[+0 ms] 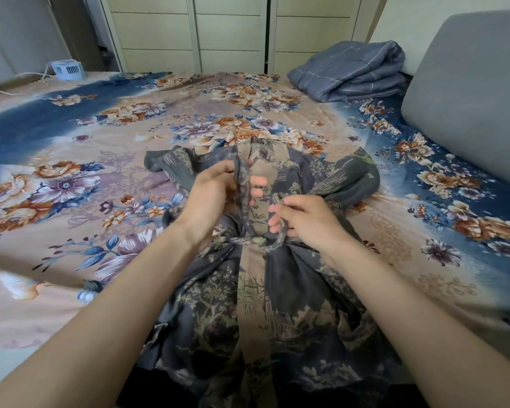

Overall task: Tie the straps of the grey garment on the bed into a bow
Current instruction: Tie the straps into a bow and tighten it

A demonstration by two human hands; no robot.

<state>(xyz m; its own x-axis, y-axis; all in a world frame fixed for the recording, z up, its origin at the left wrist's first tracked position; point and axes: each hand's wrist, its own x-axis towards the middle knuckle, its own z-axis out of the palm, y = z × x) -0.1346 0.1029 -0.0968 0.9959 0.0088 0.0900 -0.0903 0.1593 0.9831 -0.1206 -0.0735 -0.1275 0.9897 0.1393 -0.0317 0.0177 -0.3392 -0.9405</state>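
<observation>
Grey garment lies under both hands (knot below them): left hand pinches one strap upright, right hand grips the other strap.

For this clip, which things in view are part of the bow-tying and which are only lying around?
In the job:
grey garment
left strap, in the left hand
right strap, in the right hand
knot at the waist

Lying about:
folded blue blanket
small fan
grey cushion
floral bedsheet
</observation>
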